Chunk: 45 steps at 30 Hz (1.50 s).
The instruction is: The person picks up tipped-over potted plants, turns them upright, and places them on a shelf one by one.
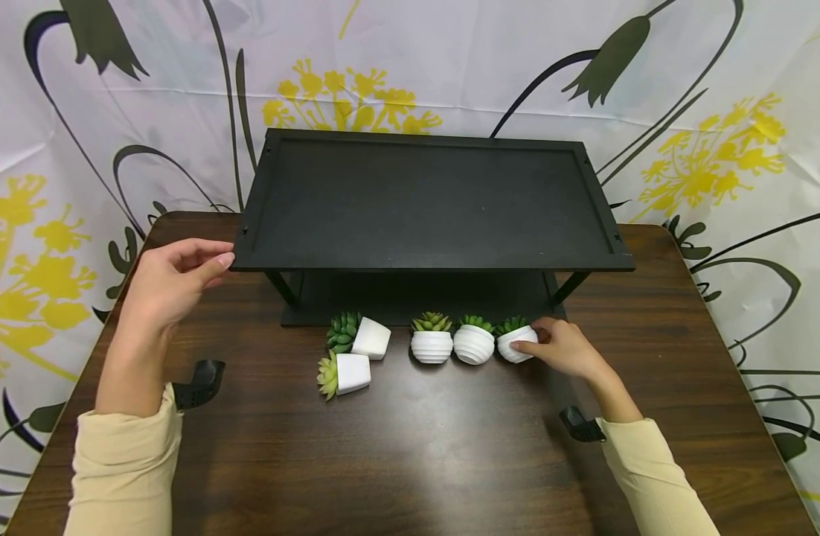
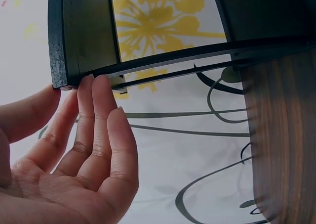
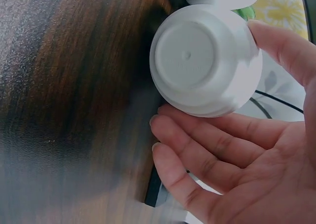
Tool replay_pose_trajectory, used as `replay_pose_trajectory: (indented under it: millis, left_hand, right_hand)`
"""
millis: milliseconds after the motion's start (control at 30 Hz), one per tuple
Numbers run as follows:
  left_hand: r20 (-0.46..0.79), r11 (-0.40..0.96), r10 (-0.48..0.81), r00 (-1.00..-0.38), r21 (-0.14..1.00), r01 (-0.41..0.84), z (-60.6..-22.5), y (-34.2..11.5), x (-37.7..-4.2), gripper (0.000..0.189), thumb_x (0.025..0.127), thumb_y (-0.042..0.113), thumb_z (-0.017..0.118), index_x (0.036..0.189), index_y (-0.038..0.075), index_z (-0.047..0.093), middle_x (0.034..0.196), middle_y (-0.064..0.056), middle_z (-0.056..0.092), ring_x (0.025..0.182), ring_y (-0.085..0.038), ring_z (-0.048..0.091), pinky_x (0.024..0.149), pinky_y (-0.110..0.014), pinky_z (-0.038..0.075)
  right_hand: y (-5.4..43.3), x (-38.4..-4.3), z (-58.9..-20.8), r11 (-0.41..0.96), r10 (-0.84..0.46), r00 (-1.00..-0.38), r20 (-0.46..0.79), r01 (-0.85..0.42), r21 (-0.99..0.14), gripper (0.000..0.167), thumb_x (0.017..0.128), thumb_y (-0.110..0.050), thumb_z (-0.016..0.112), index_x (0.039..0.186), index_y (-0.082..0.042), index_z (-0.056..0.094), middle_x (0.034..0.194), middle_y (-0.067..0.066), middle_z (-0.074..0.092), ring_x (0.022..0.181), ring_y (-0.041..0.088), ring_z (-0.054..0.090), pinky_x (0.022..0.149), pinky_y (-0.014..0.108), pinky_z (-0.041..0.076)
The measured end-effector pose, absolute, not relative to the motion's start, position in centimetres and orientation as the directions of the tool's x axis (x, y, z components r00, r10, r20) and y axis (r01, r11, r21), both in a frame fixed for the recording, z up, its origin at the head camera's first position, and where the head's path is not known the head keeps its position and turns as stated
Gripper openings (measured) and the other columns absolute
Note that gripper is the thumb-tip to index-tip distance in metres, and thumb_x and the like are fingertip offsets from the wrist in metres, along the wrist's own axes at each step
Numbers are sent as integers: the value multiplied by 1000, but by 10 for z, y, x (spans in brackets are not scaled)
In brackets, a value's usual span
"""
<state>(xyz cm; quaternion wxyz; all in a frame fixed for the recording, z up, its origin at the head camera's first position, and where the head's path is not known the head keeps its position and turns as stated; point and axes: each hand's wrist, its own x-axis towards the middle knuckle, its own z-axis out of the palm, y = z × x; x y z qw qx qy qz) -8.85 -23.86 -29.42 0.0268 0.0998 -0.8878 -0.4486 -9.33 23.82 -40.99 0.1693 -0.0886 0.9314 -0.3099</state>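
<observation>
The potted succulent [image 1: 515,347] in ridged white sits right of centre in the head view, tilted, pinched between the thumb and fingers of the right hand [image 1: 565,348]. Two similar round pots [image 1: 432,348] sit to its left, and two tapered pots [image 1: 353,374] lie on their sides farther left. At the left, the left hand [image 1: 167,281] pinches the near corner of the black shelf [image 1: 430,201].

In the left wrist view, that grip shows at centre left, fingertips against the shelf's edge.

In the right wrist view, the potted succulent's round base faces out at upper centre, thumb at its right, fingers below.
</observation>
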Motion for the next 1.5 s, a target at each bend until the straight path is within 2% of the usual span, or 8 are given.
replay_pose_trajectory:
  millis: [333,667,900,1233,1500]
  left_hand:
    - [-51,549,-201,-978,821,-155,-295,-238,-89,36,89,19,59,115,-6,58,74,20,56,67,7,56,63,-8,46]
    - [-52,542,-210,-976,825,-161,-296,-239,-89,37,89,21,60,116,-5,57,76,23,54,68,7,56,65,-8,47]
    - [-43,548,-211,-976,822,-155,-295,-238,-89,36,90,21,59,116,-4,58,78,21,54,69,7,56,65,-8,47]
    - [-55,547,-210,-976,821,-164,-297,-239,-89,37,89,23,59,116,-3,58,80,19,56,70,7,56,65,-9,47]
    - [-58,548,-209,-976,820,-166,-298,-239,-89,38,89,24,59,116,-3,58,79,19,55,69,6,56,65,-9,47]
  right_hand:
    - [240,-90,-409,790,-261,-931,-254,-55,-610,50,80,-33,70,106,7,57,85,10,63,77,21,59,63,35,50]
    - [246,-85,-413,759,-273,-929,-250,-48,-649,49,80,-30,70,109,6,54,89,10,61,79,21,59,64,32,48]
    - [252,-83,-413,738,-297,-921,-254,-52,-673,50,78,-26,72,109,8,53,96,14,59,85,26,58,66,33,48]
    - [262,-78,-416,726,-321,-912,-255,-64,-685,60,76,-27,75,119,8,50,105,16,58,97,31,55,79,45,47]
    - [265,-76,-418,685,-361,-897,-255,-70,-726,67,72,-21,78,123,9,47,107,17,57,98,30,55,77,42,50]
